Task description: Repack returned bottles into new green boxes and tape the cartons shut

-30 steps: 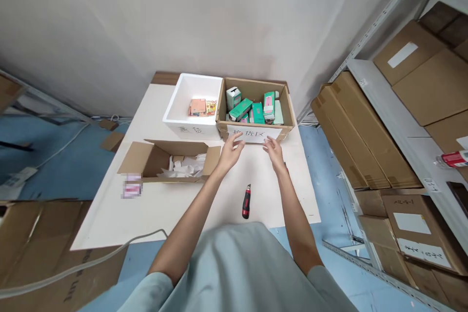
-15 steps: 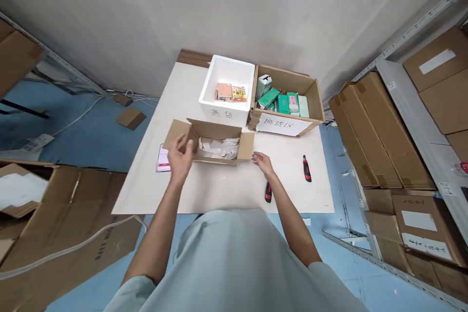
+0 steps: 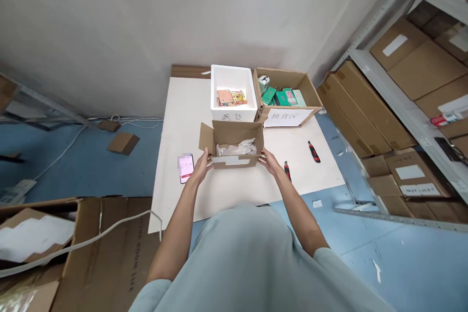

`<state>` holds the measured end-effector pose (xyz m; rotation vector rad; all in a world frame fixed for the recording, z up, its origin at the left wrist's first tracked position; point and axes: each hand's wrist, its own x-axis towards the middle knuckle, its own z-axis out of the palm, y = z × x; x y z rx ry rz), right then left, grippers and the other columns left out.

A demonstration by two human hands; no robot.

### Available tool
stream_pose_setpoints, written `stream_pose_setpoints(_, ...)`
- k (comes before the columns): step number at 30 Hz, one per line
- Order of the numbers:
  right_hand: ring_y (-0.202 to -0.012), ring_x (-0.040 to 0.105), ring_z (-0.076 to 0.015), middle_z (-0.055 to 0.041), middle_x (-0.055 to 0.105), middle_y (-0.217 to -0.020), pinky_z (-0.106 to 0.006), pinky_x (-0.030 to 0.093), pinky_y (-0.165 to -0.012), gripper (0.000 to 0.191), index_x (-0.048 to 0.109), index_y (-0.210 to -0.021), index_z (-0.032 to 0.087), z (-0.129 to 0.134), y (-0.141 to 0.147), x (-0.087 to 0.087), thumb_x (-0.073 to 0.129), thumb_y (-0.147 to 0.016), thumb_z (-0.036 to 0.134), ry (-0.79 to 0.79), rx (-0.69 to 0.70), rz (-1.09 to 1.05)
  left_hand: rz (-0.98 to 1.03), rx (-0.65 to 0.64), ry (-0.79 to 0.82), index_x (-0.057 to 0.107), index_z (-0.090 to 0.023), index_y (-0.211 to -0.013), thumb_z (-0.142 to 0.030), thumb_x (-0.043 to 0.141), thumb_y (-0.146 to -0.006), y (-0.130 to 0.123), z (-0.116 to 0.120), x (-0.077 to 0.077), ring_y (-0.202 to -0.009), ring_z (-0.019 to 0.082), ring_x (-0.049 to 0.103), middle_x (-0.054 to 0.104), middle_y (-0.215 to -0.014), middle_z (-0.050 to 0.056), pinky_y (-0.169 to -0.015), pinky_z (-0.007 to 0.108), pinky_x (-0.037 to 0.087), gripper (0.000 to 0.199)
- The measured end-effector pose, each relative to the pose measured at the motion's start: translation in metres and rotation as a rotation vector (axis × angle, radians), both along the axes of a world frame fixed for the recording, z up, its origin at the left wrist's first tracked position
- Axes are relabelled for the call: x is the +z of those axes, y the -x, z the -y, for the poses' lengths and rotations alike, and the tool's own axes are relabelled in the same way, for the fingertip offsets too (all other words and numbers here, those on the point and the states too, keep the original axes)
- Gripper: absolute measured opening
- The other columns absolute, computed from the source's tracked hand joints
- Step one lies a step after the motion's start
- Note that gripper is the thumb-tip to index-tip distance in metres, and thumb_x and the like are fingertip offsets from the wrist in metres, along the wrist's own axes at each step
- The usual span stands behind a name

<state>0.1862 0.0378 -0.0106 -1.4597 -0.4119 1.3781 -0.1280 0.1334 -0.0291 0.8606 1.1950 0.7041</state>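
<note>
A small cardboard box [image 3: 234, 162] stands open on the white table [image 3: 219, 197], with crumpled white paper [image 3: 239, 148] inside and a pale label on its front. My left hand [image 3: 202, 165] grips its left end, below the raised left flap. At the right end, my right hand [image 3: 269, 161] holds the lower corner. Part of the fingers of both hands is hidden behind the box. A phone [image 3: 186, 167] with a lit screen lies left of my left hand. One red and black cutter [image 3: 287, 171] lies just right of my right hand.
Behind the box stand a white foam bin [image 3: 234, 114] with small packets and a larger carton [image 3: 288, 117] with green boxes. Another cutter [image 3: 314, 151] lies at the right. Shelves with cartons [image 3: 411, 171] are on the right; a big carton [image 3: 109, 253] and white cable are lower left.
Both hands have closed on the ends of the small box, having been apart from it or beside its flaps. The box's front label now shows more. The camera view has shifted and turned.
</note>
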Motion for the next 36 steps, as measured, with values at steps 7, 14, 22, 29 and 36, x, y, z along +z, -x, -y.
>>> stream_pose_setpoints(7, -0.131, 0.075, -0.0277, -0.0054, 0.081, -0.134, -0.046, 0.062, -0.117, 0.037, 0.081, -0.108, 0.031, 0.075, -0.047, 0.031, 0.088, -0.087, 0.061, -0.055, -0.256, 0.048, 0.067, -0.209, -0.183, 0.071, -0.022, -0.129, -0.085, 0.066, -0.099, -0.052, 0.009, 0.036, -0.149, 0.035, 0.064, 0.068, -0.148, 0.015, -0.127, 0.055, 0.056, 0.07)
stream_pose_setpoints(14, -0.14, 0.072, -0.0285, -0.0024, 0.081, -0.143, -0.049, 0.06, -0.122, 0.046, 0.082, -0.112, 0.032, 0.23, -0.107, 0.051, 0.086, -0.087, 0.07, -0.116, -0.652, 0.167, 0.167, -0.546, -0.227, 0.07, -0.022, -0.113, -0.086, 0.071, -0.093, -0.186, 0.059, 0.066, -0.138, 0.031, 0.066, 0.07, -0.128, 0.011, -0.121, 0.05, 0.061, 0.068)
stream_pose_setpoints(22, -0.146, 0.069, -0.0299, -0.0044, 0.079, -0.149, -0.05, 0.056, -0.127, 0.054, 0.084, -0.121, 0.033, 0.41, -0.14, 0.043, 0.084, -0.086, 0.074, -0.094, -1.105, 0.17, 0.152, -0.983, -0.235, 0.067, -0.023, -0.102, -0.084, 0.067, -0.096, -0.362, 0.177, 0.061, -0.128, 0.028, 0.068, 0.071, -0.117, 0.009, -0.119, 0.045, 0.061, 0.061)
stream_pose_setpoints(29, -0.161, 0.057, -0.0271, -0.008, 0.068, -0.167, -0.047, 0.042, -0.136, 0.063, 0.078, -0.142, 0.03, 0.537, -0.138, -0.009, 0.068, -0.091, 0.067, 0.243, -1.579, 0.196, -0.007, -1.382, -0.165, 0.073, -0.025, -0.139, -0.073, 0.067, -0.1, -0.449, 0.272, 0.018, -0.157, 0.036, 0.059, 0.068, -0.16, 0.017, -0.126, 0.051, 0.055, 0.062)
stream_pose_setpoints(36, -0.147, 0.068, -0.0315, -0.0137, 0.08, -0.143, -0.048, 0.053, -0.124, 0.055, 0.082, -0.12, 0.025, 0.568, -0.137, -0.051, 0.077, -0.079, 0.062, 0.453, -1.534, 0.102, -0.125, -1.399, -0.145, 0.074, -0.025, -0.144, -0.052, 0.071, -0.097, -0.452, 0.296, -0.018, -0.156, 0.038, 0.063, 0.068, -0.163, 0.018, -0.129, 0.057, 0.051, 0.055)
